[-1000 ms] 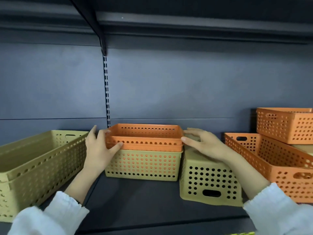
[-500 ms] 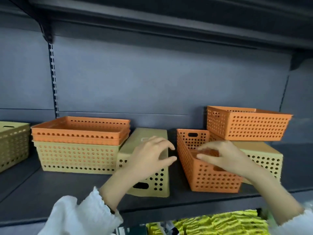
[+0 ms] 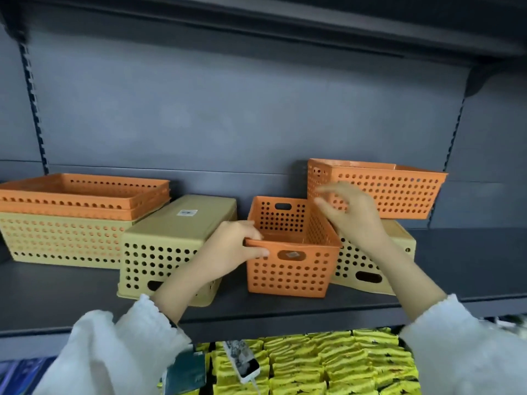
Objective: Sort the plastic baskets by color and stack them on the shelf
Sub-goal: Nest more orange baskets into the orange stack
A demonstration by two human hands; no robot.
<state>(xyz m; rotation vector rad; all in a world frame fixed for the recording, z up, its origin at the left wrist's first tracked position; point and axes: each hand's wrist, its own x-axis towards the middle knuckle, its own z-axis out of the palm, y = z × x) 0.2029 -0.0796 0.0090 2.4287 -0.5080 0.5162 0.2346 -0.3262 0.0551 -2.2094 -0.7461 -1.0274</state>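
An orange perforated basket (image 3: 288, 275) stands upright on the dark shelf (image 3: 71, 292). My left hand (image 3: 236, 249) grips its front left rim. My right hand (image 3: 350, 215) hovers with spread fingers over its right rim, blurred, holding nothing. Behind that hand a wider orange basket (image 3: 399, 192) rests on an upturned yellow basket (image 3: 368, 272). At the left, two nested orange baskets (image 3: 82, 198) sit in a yellow basket (image 3: 57, 240). Another upturned yellow basket (image 3: 171, 243) lies between the left stack and the basket I hold.
The grey back panel (image 3: 228, 115) and an upper shelf (image 3: 256, 18) close in the space. Yellow packaged goods (image 3: 328, 363) fill the shelf below. Bare shelf surface lies at the far right (image 3: 470, 260).
The view swung right from the left stack. My left hand moved off the upturned yellow basket and took the orange basket's rim. My right hand rose from inside it toward its right side.
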